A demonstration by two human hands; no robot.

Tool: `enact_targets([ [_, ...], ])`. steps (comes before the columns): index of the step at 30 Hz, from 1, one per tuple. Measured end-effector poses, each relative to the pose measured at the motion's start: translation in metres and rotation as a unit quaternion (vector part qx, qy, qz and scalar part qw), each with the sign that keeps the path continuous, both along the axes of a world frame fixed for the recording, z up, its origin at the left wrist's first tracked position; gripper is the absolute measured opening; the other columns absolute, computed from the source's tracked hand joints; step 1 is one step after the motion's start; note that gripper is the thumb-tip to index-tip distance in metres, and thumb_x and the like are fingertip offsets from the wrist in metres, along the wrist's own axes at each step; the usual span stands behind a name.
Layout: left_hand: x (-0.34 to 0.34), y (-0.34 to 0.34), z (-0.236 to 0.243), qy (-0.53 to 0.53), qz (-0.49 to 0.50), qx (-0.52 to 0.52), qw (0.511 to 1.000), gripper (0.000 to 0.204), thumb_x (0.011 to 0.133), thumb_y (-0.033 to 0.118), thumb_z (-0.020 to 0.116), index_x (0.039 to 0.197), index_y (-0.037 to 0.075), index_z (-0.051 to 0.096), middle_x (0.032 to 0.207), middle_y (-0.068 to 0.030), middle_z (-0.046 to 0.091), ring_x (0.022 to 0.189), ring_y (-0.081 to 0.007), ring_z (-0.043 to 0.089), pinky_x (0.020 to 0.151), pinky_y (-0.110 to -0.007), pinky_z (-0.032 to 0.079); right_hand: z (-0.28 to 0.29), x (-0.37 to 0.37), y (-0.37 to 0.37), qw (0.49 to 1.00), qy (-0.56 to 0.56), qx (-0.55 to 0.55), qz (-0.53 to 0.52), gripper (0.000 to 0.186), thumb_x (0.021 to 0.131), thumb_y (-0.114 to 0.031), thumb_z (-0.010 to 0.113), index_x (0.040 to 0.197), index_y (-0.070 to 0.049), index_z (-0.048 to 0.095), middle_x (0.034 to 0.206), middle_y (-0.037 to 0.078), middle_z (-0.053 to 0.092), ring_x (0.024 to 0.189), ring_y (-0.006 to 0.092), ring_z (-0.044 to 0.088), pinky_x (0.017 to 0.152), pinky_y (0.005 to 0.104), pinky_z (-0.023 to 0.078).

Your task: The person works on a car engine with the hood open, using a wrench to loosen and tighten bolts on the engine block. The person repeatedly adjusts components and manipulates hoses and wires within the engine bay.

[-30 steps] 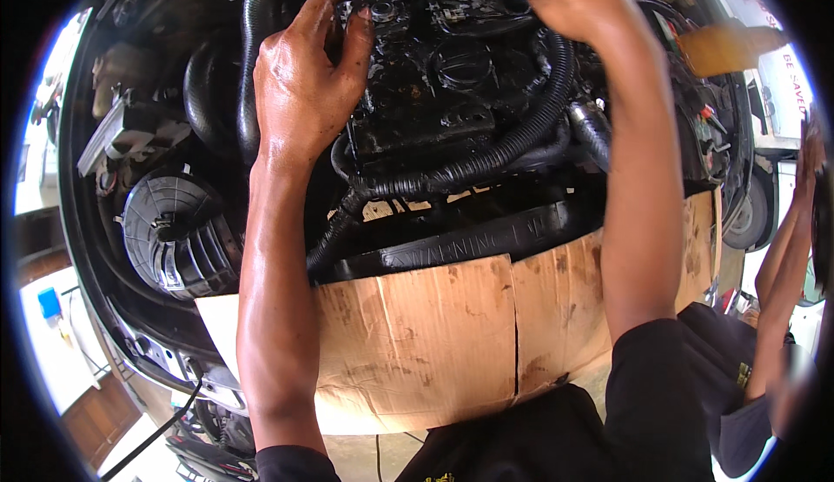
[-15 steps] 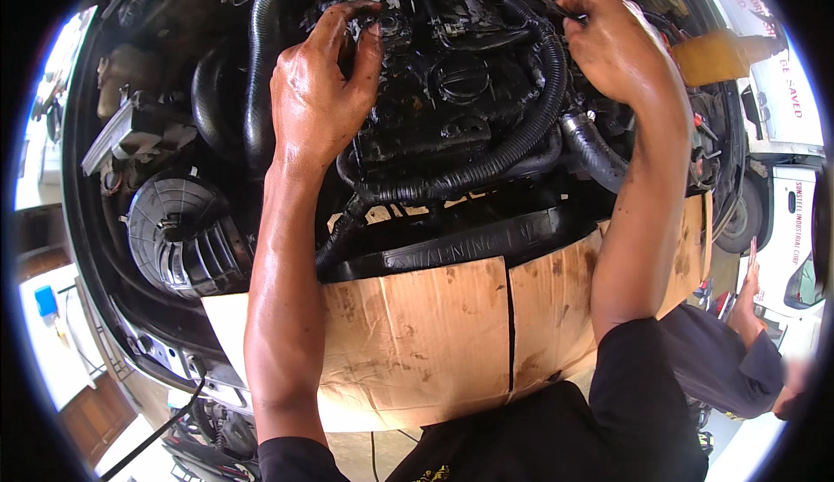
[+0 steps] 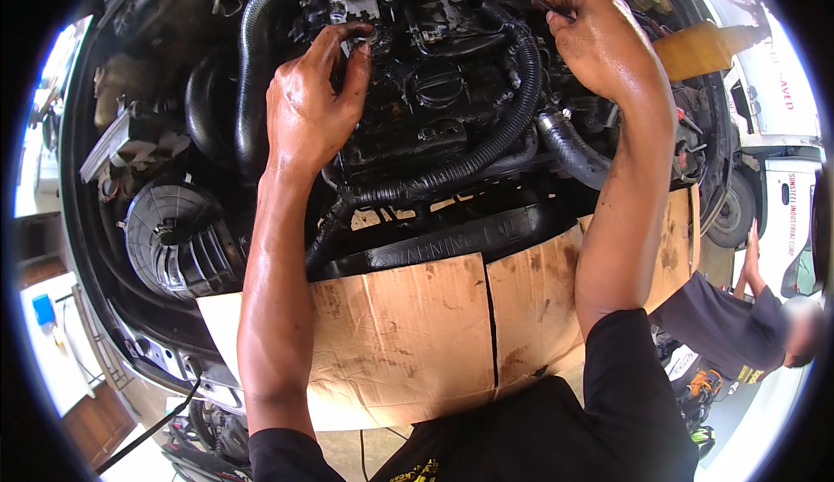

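Observation:
Over a black, oily engine (image 3: 400, 145), my left hand (image 3: 314, 104) reaches to the upper left of the round filler cap (image 3: 438, 87). Its thumb and forefinger are bent together at a small dark part, too hidden to name. My right hand (image 3: 601, 43) is closed around a slim dark tool (image 3: 551, 4), whose thin end points up and left over the engine's far right side. The tool's exact kind does not show. Both hands look wet and smudged with grease.
A ribbed black hose (image 3: 473, 165) curves around the engine's front and right. Cardboard (image 3: 400, 339) covers the front edge. A round air filter housing (image 3: 174, 230) sits left, a yellowish bottle (image 3: 699, 51) right. Another person (image 3: 725, 321) is at the lower right.
The view has shifted slightly, so the engine sits a little lower and further left. My left fingers stay at the same area; the tool remains in my right hand. The other person's head shows more.

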State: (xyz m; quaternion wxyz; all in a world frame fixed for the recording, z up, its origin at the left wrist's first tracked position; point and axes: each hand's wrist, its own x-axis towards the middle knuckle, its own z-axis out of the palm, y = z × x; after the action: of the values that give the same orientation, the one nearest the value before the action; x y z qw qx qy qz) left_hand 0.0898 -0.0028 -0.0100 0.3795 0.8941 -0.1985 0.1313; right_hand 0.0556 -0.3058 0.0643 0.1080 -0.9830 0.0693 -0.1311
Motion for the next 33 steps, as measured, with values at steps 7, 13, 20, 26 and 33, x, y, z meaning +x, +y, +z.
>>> enact_targets([
  [7, 0.0, 0.005, 0.001, 0.007, 0.007, 0.006, 1.0, 0.026, 0.104, 0.024, 0.069, 0.126, 0.012, 0.073, 0.069, -0.0126, 0.061, 0.06, -0.0319, 0.063, 0.063, -0.044, 0.049, 0.016, -0.006, 0.024, 0.998, -0.011, 0.034, -0.049, 0.033, 0.105, -0.021, 0.068, 0.132, -0.003, 0.075, 0.12, 0.024, 0.078, 0.114, 0.0386, 0.076, 0.101, 0.0423, 0.056],
  [13, -0.002, 0.0, 0.002, 0.01, 0.003, 0.012, 1.0, 0.026, 0.104, 0.024, 0.069, 0.126, 0.011, 0.074, 0.069, -0.012, 0.06, 0.059, -0.0308, 0.061, 0.062, -0.044, 0.048, -0.005, 0.006, -0.001, 0.998, -0.031, -0.005, -0.05, 0.033, 0.104, -0.024, 0.069, 0.131, -0.006, 0.075, 0.122, 0.025, 0.077, 0.114, 0.0419, 0.075, 0.102, 0.0446, 0.056],
  [20, -0.001, 0.002, -0.002, 0.001, -0.004, 0.004, 1.0, 0.026, 0.104, 0.024, 0.069, 0.126, 0.011, 0.074, 0.069, -0.0126, 0.06, 0.059, -0.0309, 0.062, 0.062, -0.044, 0.048, 0.008, 0.0, 0.012, 0.998, -0.01, 0.01, -0.056, 0.035, 0.104, -0.026, 0.068, 0.132, -0.005, 0.075, 0.121, 0.024, 0.078, 0.114, 0.0418, 0.075, 0.103, 0.0445, 0.056],
  [26, -0.003, 0.0, 0.0, 0.004, -0.001, 0.01, 1.0, 0.026, 0.104, 0.024, 0.07, 0.126, 0.011, 0.073, 0.069, -0.0129, 0.061, 0.059, -0.032, 0.062, 0.061, -0.044, 0.048, -0.008, 0.007, -0.015, 0.999, 0.01, 0.0, -0.036, 0.037, 0.104, -0.027, 0.069, 0.133, -0.004, 0.075, 0.124, 0.025, 0.077, 0.116, 0.0404, 0.075, 0.104, 0.0439, 0.055],
  [33, -0.004, -0.003, 0.0, 0.015, -0.002, 0.012, 1.0, 0.026, 0.104, 0.024, 0.07, 0.126, 0.011, 0.074, 0.071, -0.0134, 0.063, 0.059, -0.0317, 0.062, 0.062, -0.043, 0.048, -0.017, 0.018, -0.028, 0.998, -0.018, 0.015, -0.061, 0.035, 0.107, -0.025, 0.066, 0.134, -0.006, 0.075, 0.128, 0.021, 0.077, 0.119, 0.0367, 0.075, 0.105, 0.042, 0.054],
])
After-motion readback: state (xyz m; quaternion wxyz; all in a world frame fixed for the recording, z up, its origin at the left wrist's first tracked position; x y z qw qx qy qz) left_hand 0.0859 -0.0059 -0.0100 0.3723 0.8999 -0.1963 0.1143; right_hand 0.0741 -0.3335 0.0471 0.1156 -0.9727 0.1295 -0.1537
